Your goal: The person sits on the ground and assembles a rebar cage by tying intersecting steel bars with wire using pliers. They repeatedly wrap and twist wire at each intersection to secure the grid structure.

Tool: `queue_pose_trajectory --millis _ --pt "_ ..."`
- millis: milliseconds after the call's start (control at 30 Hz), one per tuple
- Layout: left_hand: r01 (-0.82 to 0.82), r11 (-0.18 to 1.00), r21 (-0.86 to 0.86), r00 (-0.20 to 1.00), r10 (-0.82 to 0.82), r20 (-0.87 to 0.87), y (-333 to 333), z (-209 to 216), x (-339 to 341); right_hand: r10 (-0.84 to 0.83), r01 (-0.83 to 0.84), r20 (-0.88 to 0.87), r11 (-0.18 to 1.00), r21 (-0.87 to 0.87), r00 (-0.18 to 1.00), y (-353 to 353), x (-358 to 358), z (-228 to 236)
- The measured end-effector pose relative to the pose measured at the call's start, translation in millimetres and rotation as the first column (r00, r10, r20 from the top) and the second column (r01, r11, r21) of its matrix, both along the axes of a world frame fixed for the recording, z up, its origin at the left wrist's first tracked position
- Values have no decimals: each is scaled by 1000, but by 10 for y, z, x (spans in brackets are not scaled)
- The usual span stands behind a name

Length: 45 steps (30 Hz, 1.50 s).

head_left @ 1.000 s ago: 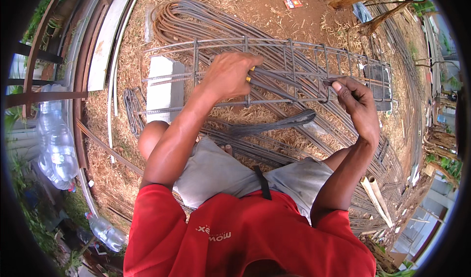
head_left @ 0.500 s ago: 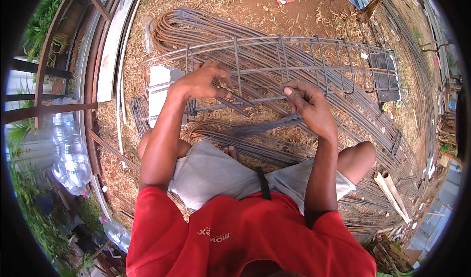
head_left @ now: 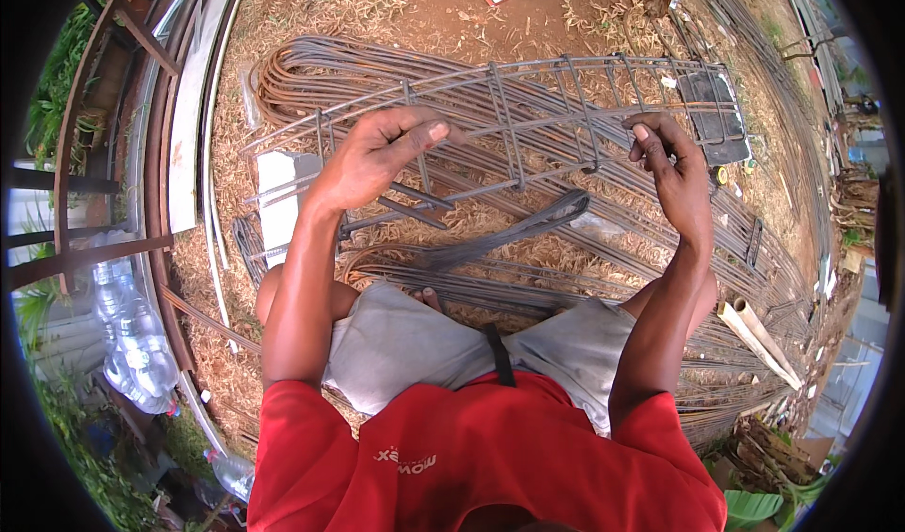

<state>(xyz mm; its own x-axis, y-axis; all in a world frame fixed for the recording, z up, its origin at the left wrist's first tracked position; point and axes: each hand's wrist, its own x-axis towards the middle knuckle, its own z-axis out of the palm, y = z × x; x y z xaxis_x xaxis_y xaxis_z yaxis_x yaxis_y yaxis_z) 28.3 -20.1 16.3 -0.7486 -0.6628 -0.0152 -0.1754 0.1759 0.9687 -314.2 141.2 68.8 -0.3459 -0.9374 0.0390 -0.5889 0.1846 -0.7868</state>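
Observation:
A long rebar cage (head_left: pixel 514 146), dark bars with square stirrups round them, stretches across in front of me. Over its left part is my left hand (head_left: pixel 382 155), fingers curled, thumb toward the upper bars. Two dark handles of what looks like a pair of pincers (head_left: pixel 415 208) stick out below that hand; the tool's head is hidden. My right hand (head_left: pixel 671 160) is raised at the cage's right part, thumb and forefinger pinched close together. Anything between those fingertips is too small to make out. A looped bundle of thin dark tie wire (head_left: pixel 533 223) lies between my knees and the cage.
Bent rusty rebar (head_left: pixel 311 61) lies in a large pile under the cage. White boards (head_left: pixel 278 216) and a black slab (head_left: pixel 712 103) are at the cage's ends. Plastic bottles (head_left: pixel 137 334) sit at the left, by a metal frame (head_left: pixel 94 261). Pale tubes (head_left: pixel 759 343) lie at right.
My right hand has moved right and up, away from the tie wire bundle. My left hand has shifted slightly, its thumb now pointing right. The whole view has swung a little.

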Motion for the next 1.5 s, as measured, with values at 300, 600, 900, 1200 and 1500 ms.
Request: queue_pose_trajectory --millis 300,600,900,1200,1500 --pt "152 979 -137 988 -150 28 380 -102 -626 287 -217 -239 935 280 928 102 728 13" --pt "237 912 335 963 -266 41 332 -176 -835 -23 -38 479 992 117 878 568 536 -407" --pt "399 779 483 874 -483 58 170 -242 -880 -102 9 480 981 193 872 723 432 -556" --pt "-122 989 -87 919 146 367 -462 -1461 -1176 -368 354 -185 929 -107 911 934 62 422" --pt "-107 962 251 848 -44 529 -588 -1737 -1477 -117 113 91 993 44 989 683 393 -247"
